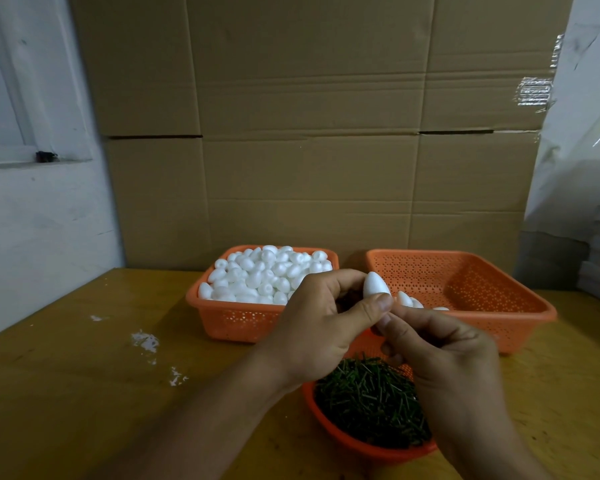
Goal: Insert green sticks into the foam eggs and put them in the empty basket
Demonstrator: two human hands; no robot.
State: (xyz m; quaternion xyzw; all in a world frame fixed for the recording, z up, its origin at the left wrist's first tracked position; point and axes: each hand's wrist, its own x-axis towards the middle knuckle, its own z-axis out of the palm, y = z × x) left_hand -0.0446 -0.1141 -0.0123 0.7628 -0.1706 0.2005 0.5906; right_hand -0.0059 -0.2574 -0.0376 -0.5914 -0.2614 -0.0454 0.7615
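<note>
Foam egg (376, 285) held up in left hand (321, 327), pointed end up, thumb and curled fingers (373, 308) pinched round its lower half, above the gap between the two rear baskets. Right hand (444, 355) meets it from below, fingers bunched at the egg's base; likely pinching a green stick, but the stick itself is hidden, so cannot tell what it holds. Judged step: stick going into the egg's blunt end.

Risks: foam is soft, so a stick pushed off-axis could break out the side or crumble the base. Hard thumb pressure could dent the egg. Left grip is low on a smooth egg, so the push from below could pop it out of the fingers, with the stick bowl right beneath. Thin stick could bend or snap if it is shoved at an angle.

Containers, relative to the held egg: egg basket (222, 318), orange, perforated, behind-left of the egg, heaped with loose white foam eggs (264, 275). Receiving basket (520, 306), same orange type, behind-right of the egg, mostly bare, a few finished eggs (407, 300) at its near-left corner, just behind the right hand. Stick bowl (329, 424), round, orange, below the egg and nearest the camera, piled with green sticks (368, 400). All three sit on the wooden counter (84, 393); white foam crumbs (146, 341) lie on it, well left of the egg.
</note>
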